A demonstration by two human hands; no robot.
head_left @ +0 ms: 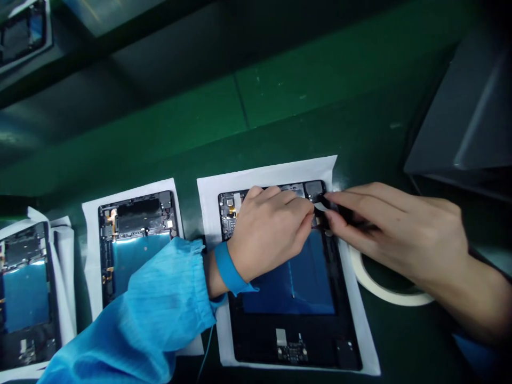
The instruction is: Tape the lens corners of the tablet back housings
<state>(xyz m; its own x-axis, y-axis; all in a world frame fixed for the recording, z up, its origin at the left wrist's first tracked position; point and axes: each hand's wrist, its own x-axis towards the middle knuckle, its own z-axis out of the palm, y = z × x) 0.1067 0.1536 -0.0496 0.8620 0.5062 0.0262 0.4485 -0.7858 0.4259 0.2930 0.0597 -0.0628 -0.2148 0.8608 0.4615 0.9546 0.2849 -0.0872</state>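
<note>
An opened tablet (296, 333) lies on a white sheet, its circuit boards, connectors and blue inner panel exposed. Over its upper part, my left hand (272, 221) is closed with the fingers curled under. Whatever those fingertips hold, if anything, is hidden. My right hand (400, 229) reaches in from the right, thumb and index finger pinched on a small white strip (320, 207) near the tablet's upper right corner. The fingertips of both hands are close together there. A blue wrist strap (230, 269) with a thin cord circles my left wrist.
A roll of cream tape (384, 293) lies under my right forearm. To the left, a second opened tablet (140, 213) and a third (26, 298) rest on white sheets. Another device (24, 34) is on the upper left shelf. A grey box-like object (464, 112) stands at upper right.
</note>
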